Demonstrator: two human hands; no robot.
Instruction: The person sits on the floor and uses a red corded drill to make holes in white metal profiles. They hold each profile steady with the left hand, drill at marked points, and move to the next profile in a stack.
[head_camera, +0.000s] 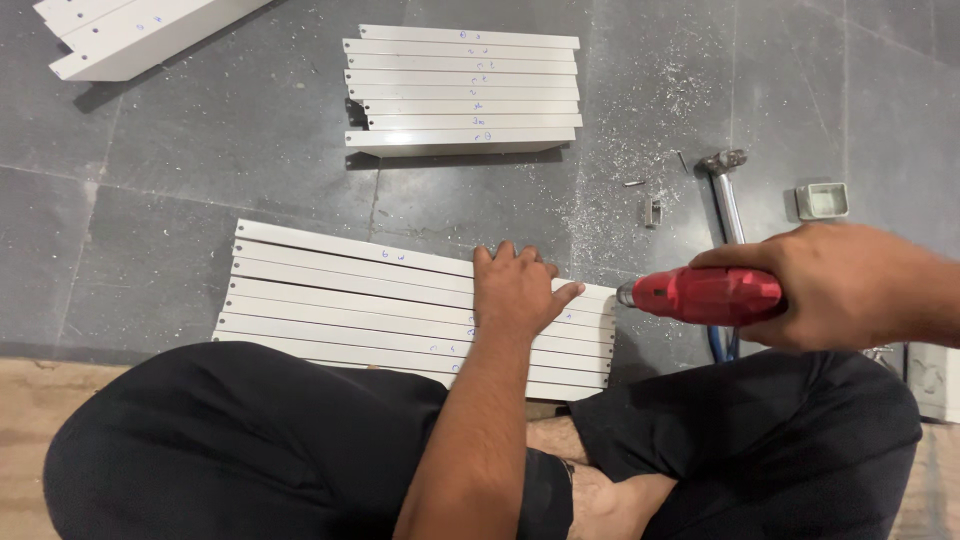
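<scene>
Two hands are at work over a dark stone floor (200, 150). The left hand (518, 290) lies flat and spread, palm down, on the near stack of white metal strips (340, 300), pressing on it close to its right end. The right hand (850, 285) is closed around one red power drill (705, 295), held level with its nose pointing left, just beside the right end of that stack. About seven or eight strips show in the near stack, side by side; its near edge is hidden behind the person's dark-trousered knees (240, 440), so the count is unsure. A second stack of white strips (465, 90) lies farther off on the floor, with about eight edges showing. A third group of white pieces (130, 35) is cut off at the upper left corner. To the right lie one hammer (725, 190), its handle partly hidden behind the drill, one small square white cap (822, 200), a small metal clip (653, 211) and a scatter of pale metal shavings (650, 110). Small blue marks on the strips are too small to make out. A white object at the right edge is cut off.
</scene>
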